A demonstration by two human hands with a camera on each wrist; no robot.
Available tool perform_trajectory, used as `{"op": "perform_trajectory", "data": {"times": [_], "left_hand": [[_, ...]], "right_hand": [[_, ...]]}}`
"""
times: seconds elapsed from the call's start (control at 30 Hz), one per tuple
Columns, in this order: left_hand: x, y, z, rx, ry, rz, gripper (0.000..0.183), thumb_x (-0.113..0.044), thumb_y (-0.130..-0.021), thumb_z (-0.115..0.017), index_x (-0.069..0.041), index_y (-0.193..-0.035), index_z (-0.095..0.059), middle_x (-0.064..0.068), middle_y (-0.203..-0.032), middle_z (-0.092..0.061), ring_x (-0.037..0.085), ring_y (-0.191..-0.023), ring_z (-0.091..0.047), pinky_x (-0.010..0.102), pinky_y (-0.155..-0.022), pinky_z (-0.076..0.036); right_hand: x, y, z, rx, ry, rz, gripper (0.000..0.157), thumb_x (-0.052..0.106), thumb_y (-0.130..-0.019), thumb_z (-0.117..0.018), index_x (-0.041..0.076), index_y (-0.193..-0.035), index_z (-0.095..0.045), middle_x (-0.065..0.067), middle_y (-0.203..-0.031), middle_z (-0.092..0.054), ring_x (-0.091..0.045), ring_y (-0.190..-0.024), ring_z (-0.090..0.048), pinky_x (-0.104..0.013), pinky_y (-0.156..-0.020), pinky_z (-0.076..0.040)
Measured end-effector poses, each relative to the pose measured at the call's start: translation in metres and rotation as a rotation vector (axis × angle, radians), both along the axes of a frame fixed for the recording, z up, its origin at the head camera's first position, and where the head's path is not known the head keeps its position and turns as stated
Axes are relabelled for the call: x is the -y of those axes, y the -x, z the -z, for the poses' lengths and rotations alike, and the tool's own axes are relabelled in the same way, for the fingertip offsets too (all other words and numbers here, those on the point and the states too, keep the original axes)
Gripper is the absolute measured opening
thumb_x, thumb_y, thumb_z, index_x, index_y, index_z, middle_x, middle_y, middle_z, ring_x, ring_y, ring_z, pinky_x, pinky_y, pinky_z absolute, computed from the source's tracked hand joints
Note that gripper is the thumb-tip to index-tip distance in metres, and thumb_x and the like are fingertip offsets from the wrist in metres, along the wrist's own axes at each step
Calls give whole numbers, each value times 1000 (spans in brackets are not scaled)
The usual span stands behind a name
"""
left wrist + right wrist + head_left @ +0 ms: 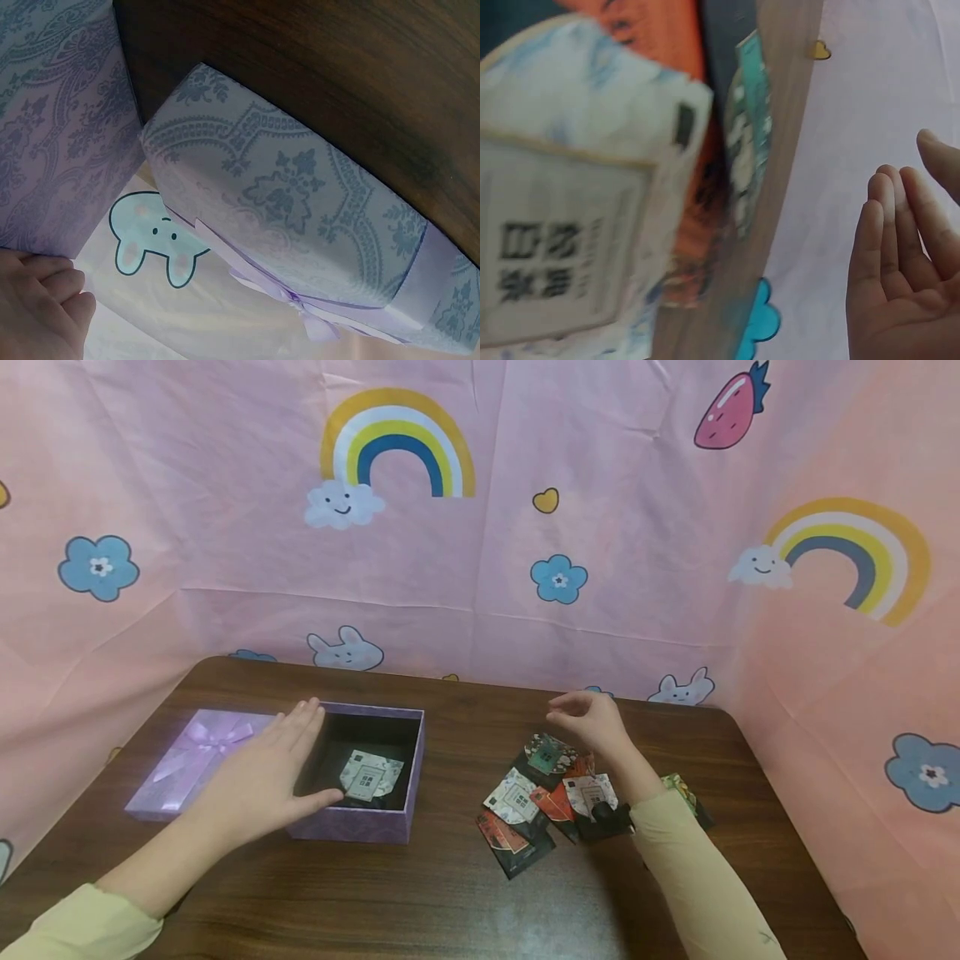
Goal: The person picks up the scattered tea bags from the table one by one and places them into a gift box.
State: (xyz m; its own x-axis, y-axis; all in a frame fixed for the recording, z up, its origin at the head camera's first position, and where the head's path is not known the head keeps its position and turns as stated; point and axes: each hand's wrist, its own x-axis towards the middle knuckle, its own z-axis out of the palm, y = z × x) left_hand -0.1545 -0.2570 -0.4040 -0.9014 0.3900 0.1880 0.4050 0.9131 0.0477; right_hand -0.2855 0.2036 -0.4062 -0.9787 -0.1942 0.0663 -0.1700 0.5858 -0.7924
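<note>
My left hand (262, 781) lies over the left side of a purple open-topped box (352, 827), fingers straight and the thumb reaching across the front rim. Inside the box's dark interior lies a white-and-black tea packet (371, 775). My right hand (596, 722) hovers just beyond a loose pile of tea packets, its fingers gently bent, with nothing between fingertips and thumb. The pile includes a white packet (513, 797), a green-patterned packet (551, 754) and an orange-and-black packet (506, 837). In the right wrist view another white packet (562, 247) with dark lettering shows close up.
The purple lid (168, 781) with a ribbon bow sits left of the box, partly behind my left arm. A yellow-green packet (678, 789) lies right of my right forearm. The brown wooden table (420, 902) meets a pink printed cloth (637, 610) at its back edge.
</note>
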Motion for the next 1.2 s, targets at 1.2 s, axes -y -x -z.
{"op": "perform_trajectory", "data": {"times": [1.2], "left_hand": [[-1,0,-2,16,-8,-7,115,-67,-93,-69,11,-164,-24,32,-172,-23,50,-159,-29,59,-133,-24]], "right_hand": [[-31,-4,44,217,36,-11,33,9,-96,-78,-8,-124,-73,-25,-111,-79,-8,-69,-71,-26,-61,-59]]}}
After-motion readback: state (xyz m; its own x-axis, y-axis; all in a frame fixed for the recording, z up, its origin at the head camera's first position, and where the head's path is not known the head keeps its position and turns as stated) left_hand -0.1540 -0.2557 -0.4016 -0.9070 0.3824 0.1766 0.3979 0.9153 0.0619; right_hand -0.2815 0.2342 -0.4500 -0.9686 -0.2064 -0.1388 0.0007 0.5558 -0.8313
